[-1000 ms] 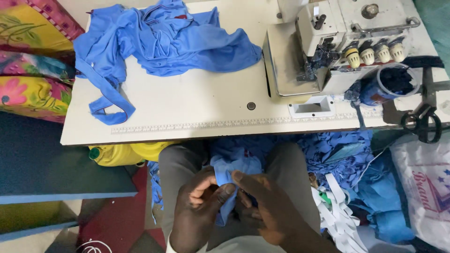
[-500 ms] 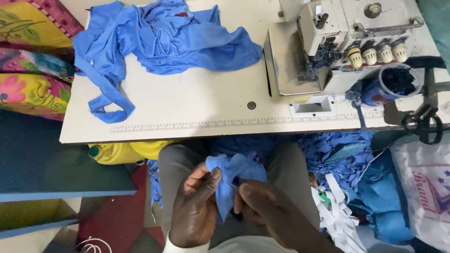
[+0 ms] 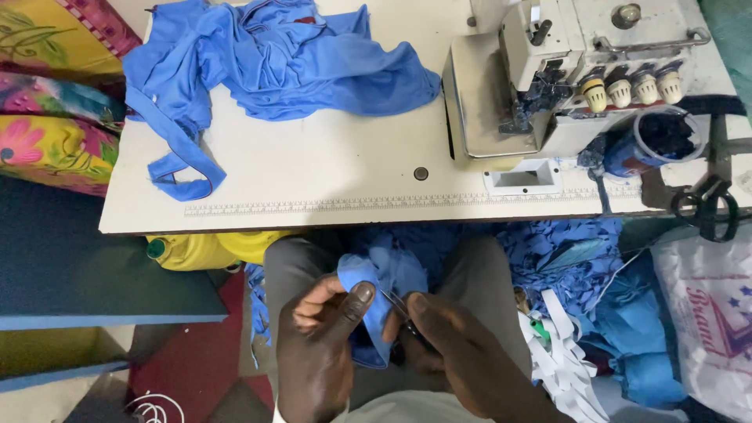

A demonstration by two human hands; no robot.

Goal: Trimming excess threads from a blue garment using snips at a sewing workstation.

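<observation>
Two hands: left hand (image 3: 317,333) fingers pinch blue cloth (image 3: 376,286), right hand (image 3: 450,341) grips small snips (image 3: 395,304).

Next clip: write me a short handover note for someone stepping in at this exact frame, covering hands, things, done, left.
Left hand: pinching a small blue cloth piece over the lap, thumb on top.
Right hand: holding a thin metal tool, probably snips, at the cloth's edge.
Blue garment pile lies on the table beside the sewing machine; scissors at the right edge; blue scraps on the floor.
Done: cannot tell.
Left: likely trimming the piece in hand.
</observation>
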